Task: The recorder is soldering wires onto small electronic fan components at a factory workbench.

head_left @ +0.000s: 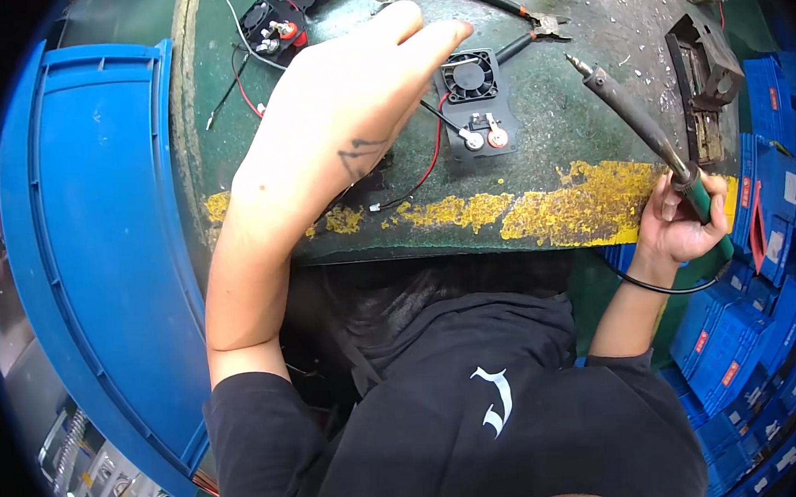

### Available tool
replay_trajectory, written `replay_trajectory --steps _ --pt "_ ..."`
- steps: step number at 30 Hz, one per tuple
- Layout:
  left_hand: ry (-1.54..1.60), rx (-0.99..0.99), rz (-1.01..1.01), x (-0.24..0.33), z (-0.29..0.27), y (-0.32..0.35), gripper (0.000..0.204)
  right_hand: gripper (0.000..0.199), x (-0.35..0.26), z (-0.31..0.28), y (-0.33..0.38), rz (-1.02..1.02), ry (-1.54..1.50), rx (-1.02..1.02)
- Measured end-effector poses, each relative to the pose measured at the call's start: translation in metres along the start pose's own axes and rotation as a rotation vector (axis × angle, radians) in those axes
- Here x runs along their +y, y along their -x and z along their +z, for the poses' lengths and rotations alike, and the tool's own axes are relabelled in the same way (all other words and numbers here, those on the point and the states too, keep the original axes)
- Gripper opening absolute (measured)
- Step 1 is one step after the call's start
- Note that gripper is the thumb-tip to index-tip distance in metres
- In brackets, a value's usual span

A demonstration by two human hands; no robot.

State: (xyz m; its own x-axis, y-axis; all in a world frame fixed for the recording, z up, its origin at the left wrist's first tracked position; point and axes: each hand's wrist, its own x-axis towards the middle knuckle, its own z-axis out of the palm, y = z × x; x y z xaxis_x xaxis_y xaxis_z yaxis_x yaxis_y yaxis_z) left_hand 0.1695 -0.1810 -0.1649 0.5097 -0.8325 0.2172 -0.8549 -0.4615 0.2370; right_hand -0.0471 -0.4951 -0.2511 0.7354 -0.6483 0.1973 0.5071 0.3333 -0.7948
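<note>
My right hand [687,219] is closed around the green handle of a soldering iron [638,116] at the bench's right front edge. Its metal barrel slants up and to the left, the tip in the air above the bench. My left hand [358,76] reaches over the bench with bent fingers; what it holds, if anything, is hidden behind it. Just right of those fingers lies a dark plate with a small black fan [470,76]. A silver ring terminal [472,140] and a red-rimmed one [498,136] sit on its lower part. Red and black wires run from it to a small white plug [375,208].
Cutting pliers [547,27] with black handles lie beyond the fan. More fan units [272,26] stand at the far left, with loose leads. A metal holder [704,70] is at the right. Blue crates [713,328] flank the bench right, a large blue bin [125,240] left.
</note>
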Motion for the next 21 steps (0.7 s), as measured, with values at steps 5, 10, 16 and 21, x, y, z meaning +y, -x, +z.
replay_trajectory --steps 5,10,16,21 --pt "0.092 -0.096 -0.013 -0.013 0.004 -0.012 0.055 0.032 0.002 0.000 0.003 0.016 -0.023 0.019" --pt "0.146 -0.085 0.026 -0.018 0.003 -0.020 0.055 0.031 0.002 -0.001 0.004 0.007 -0.048 0.044" --pt "0.261 -0.275 -0.020 -0.016 -0.002 -0.032 0.051 0.030 0.002 0.001 0.002 -0.003 -0.051 0.065" --pt "0.255 -0.286 -0.047 -0.018 0.001 -0.029 0.056 0.031 0.006 0.006 0.004 -0.011 -0.065 0.083"
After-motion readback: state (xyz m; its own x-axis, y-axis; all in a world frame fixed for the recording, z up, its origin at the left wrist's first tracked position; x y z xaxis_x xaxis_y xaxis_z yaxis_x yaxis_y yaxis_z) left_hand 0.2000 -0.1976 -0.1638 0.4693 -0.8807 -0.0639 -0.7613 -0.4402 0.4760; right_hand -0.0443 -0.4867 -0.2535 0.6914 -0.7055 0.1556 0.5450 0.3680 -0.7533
